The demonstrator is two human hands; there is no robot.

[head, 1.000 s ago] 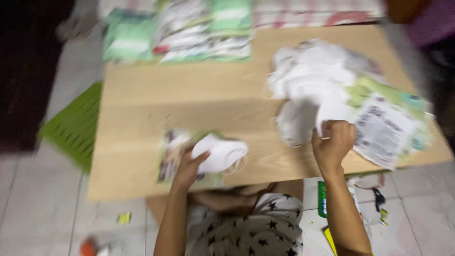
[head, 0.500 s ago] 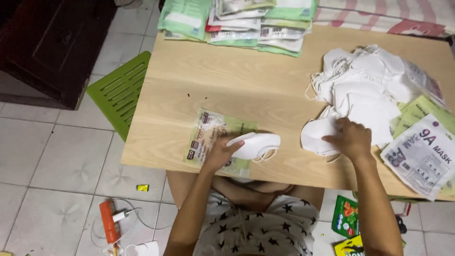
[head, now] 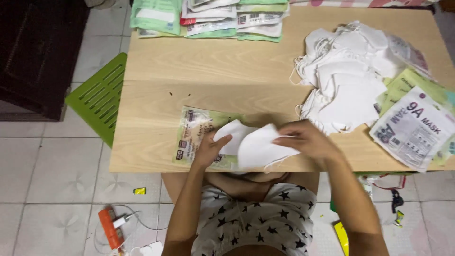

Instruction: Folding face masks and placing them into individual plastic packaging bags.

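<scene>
The person wears a light grey top printed all over with small black stars, some larger, some tiny; both forearms are bare, with no sleeves, watch, rings or gloves on the left hand or right hand

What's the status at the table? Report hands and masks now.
Left hand pins one white mask on the packet. Right hand lays a second mask over it. Mask pile to the right, apart.
</scene>
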